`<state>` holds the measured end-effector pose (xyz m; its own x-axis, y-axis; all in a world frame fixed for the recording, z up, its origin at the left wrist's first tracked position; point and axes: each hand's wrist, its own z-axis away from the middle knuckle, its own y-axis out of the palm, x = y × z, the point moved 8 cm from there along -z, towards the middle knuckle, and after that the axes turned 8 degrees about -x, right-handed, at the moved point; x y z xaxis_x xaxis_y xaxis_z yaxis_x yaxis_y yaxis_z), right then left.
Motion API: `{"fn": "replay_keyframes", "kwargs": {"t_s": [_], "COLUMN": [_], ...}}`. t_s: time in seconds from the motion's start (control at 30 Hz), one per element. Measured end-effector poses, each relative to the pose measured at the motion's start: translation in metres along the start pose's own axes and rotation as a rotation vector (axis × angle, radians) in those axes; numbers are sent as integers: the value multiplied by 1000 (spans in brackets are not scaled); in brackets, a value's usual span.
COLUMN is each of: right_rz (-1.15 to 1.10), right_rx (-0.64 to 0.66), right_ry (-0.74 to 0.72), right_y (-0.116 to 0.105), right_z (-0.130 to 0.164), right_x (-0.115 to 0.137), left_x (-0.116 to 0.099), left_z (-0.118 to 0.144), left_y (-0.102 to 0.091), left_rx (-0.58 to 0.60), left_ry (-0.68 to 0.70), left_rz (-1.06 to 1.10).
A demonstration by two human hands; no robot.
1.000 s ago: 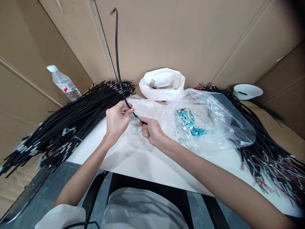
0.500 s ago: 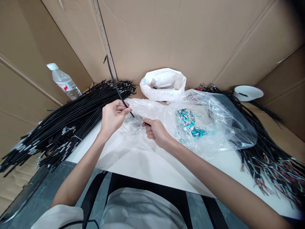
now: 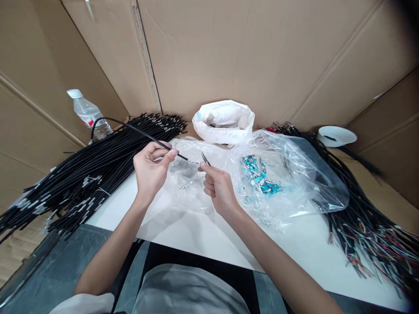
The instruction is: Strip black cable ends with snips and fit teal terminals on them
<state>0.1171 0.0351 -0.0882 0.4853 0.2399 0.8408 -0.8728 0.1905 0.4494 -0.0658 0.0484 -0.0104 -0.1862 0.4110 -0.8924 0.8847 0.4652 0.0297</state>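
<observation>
Between thumb and fingers, my left hand (image 3: pixel 153 168) pinches a black cable (image 3: pixel 131 126) close to its end. The cable arcs up and back to the left; its thin, pale stripped tip points right, toward my other hand. My right hand (image 3: pixel 218 183) is closed around small metal tweezers (image 3: pixel 205 158), whose points angle up and left. Its thumb and fingertip are at the cable's tip; whether they grip it I cannot tell. Below the hands lies a clear plastic bag (image 3: pixel 193 192) with a grey mass of small parts (image 3: pixel 185 168) too fine to name.
Black cables (image 3: pixel 114 161) are piled at left beside a water bottle (image 3: pixel 88 111). A white bag (image 3: pixel 225 135) stands at the back. Right are a clear bag (image 3: pixel 314 174) with teal-and-silver parts (image 3: pixel 258 174), cables with coloured wires (image 3: pixel 369 244) and a white bowl (image 3: pixel 338 136). Cardboard walls (image 3: pixel 245 56) surround the table.
The cable has swung from steeply upright to a flatter arc leftward. My right hand has turned so the tweezers point more upward, with its fingertips now by the cable's stripped tip.
</observation>
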Motion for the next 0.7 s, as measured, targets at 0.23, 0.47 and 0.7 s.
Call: {"fn": "replay_keyframes", "kwargs": {"t_s": [0.23,0.47,0.7], "right_rz": [-55,-83,-23], "right_rx": [-7,-15,64], "right_ry": [-13,-73,-197], "right_y": [9,9,13], "right_z": [-2,-2,0], "right_x": [0,3,11], "left_x": [2,11,10], "left_z": [17,32,34], "left_y": [-8,-14,-20], "left_rx": [-73,-108,-145], "left_ry": [-26,-153,-242], "left_rz": [67,125,220]}}
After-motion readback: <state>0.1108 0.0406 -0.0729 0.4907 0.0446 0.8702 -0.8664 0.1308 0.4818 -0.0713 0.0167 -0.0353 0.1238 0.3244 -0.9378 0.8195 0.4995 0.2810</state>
